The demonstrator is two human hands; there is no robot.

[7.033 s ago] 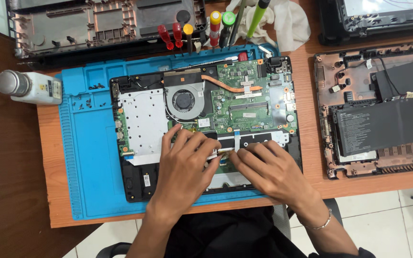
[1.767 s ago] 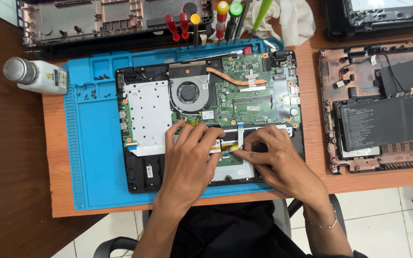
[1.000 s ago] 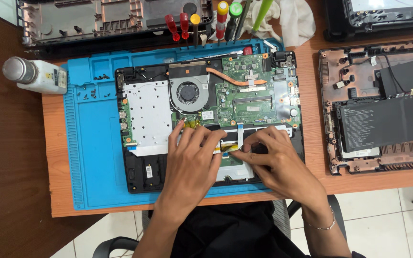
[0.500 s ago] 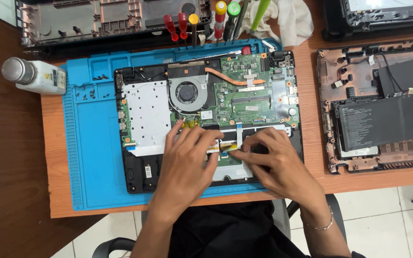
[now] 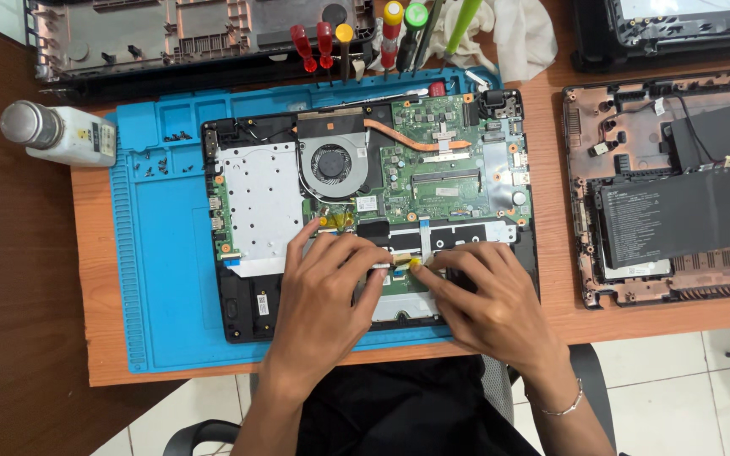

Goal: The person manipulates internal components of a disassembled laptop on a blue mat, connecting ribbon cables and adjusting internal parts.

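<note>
1. Both hands have barely shifted since 0.5 s ago.
2. Left hand [image 5: 331, 295] and right hand [image 5: 487, 300] pinch a small yellow-tipped ribbon cable [image 5: 405, 263] between meeting fingertips.
3. Cable lies over the open laptop [image 5: 466, 181], on the blue mat [image 5: 162, 279].

bare blue mat [image 5: 162, 279] left, bottle [image 5: 57, 133] beyond

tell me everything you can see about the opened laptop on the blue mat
The opened laptop lies flat, back cover off, on the blue mat. Its black frame holds a green circuit board, a round black fan with a copper pipe running right from it, and a silvery metal plate at left. The left hand and right hand rest on its lower half, fingertips meeting at a small yellow piece by a flat ribbon cable.
</note>
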